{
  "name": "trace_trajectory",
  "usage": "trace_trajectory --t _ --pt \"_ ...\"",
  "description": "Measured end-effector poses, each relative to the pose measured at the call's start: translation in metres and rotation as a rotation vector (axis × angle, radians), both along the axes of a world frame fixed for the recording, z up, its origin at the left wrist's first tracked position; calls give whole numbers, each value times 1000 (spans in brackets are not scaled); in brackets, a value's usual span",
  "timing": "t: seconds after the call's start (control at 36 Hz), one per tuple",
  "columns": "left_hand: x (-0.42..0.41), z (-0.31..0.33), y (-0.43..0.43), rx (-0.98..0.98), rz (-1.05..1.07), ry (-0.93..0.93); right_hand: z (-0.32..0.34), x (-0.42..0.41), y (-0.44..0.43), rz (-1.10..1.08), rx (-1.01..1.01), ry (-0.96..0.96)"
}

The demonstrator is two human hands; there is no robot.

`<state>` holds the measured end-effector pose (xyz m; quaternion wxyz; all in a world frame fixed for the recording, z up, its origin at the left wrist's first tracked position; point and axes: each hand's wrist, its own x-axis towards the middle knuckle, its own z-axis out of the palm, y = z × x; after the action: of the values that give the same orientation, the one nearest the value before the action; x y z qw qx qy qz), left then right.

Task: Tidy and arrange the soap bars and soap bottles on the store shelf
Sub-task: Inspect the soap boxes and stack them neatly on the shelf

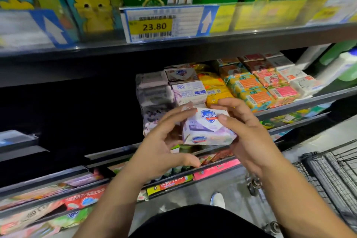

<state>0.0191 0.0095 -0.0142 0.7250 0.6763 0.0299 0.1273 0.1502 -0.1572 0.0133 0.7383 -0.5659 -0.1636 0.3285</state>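
Observation:
A white and lilac Safeguard soap pack (206,129) is held in front of the middle shelf (293,109). My right hand (249,137) grips its right end, thumb on top. My left hand (162,141) touches its left side with straight, spread fingers. Behind it on the shelf stand stacked lilac soap packs (188,92), yellow soap bars (216,89), and orange and pink patterned bars (268,89). Green and white soap bottles (345,63) stand at the shelf's far right.
The upper shelf carries green and teal boxes behind a price tag (154,25) reading 23.80. The left part of the middle shelf is dark. Lower shelves (81,199) hold flat packets. A wire cart (332,172) stands on the floor at right.

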Motion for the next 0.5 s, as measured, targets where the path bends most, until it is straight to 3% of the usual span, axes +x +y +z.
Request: trace_trajectory --t 0.08,0.14,0.22,0.28,0.39,0.5 --pt "5 0 2 281 145 -60 -1 9 -3 117 6 48" --pt "9 1 1 321 285 -70 -4 17 -5 256 46 64" --pt "14 5 -3 87 379 -54 -7 29 -8 364 1 -82" --pt "18 8 -10 -92 390 -56 -6 34 -6 315 -61 -181" --pt "31 12 -22 -29 434 -33 0 43 -3 244 -49 -154" --pt "37 13 -26 -81 313 -77 6 52 -6 171 -80 -148"
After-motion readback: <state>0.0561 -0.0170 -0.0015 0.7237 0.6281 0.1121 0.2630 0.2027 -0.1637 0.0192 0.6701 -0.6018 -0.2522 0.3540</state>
